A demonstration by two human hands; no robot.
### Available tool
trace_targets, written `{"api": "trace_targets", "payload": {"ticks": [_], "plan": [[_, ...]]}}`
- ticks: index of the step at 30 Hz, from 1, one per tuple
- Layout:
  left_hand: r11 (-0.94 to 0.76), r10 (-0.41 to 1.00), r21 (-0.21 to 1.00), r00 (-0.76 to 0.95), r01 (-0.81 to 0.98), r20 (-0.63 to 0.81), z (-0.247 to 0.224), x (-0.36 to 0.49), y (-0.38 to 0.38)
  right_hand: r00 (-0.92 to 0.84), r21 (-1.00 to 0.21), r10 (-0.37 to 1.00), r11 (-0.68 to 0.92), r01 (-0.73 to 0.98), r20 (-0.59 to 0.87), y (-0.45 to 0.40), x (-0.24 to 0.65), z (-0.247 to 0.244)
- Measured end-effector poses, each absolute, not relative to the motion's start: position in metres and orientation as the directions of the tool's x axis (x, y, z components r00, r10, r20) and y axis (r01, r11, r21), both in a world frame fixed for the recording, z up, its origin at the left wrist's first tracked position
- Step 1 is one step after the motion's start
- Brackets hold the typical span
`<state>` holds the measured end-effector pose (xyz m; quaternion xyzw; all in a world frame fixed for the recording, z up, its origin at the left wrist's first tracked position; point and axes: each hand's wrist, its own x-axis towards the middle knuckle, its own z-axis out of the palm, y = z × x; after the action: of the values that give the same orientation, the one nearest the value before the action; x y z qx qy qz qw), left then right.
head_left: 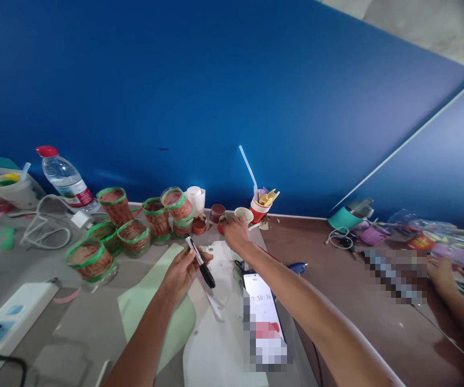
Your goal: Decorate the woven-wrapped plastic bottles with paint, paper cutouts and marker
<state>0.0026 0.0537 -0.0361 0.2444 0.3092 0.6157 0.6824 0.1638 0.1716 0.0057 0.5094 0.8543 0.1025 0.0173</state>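
Note:
My left hand (183, 269) is closed around a black-and-silver marker pen (200, 260), above white paper (215, 360) and a pale green sheet (155, 285). Farther forward, the fingers of my right hand (236, 235) are bent round a small reddish container (221, 228), mostly hidden by the hand. Just beyond that hand stand a pale cup (243, 215) and a small dark brown cup (217, 213). Left of them are several brown-coated cups with green rims, one of which (179, 207) sits on top of another.
A phone (262, 301) showing a timer lies under my right forearm. Power strips (18, 317), a water bottle (68, 180) and a white cable (54, 236) are at left. A red cup (259, 211) holds yellow forks. Another person's hand (441, 277) is at right.

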Motion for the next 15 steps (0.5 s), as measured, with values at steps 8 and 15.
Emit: {"api": "trace_targets", "payload": {"ticks": [8,15], "plan": [[0.127,0.990,0.713,0.047,-0.689,-0.131,-0.0343,0.0036,0.0543,-0.499,0.215,0.864,0.476,0.853,0.064,0.1759,0.1652,0.0040],[0.141,0.988,0.719,0.047,-0.680,-0.150,-0.0326,0.0047,0.0540,-0.524,0.226,0.849,0.498,0.837,0.068,0.1708,0.1666,0.0074]]}}
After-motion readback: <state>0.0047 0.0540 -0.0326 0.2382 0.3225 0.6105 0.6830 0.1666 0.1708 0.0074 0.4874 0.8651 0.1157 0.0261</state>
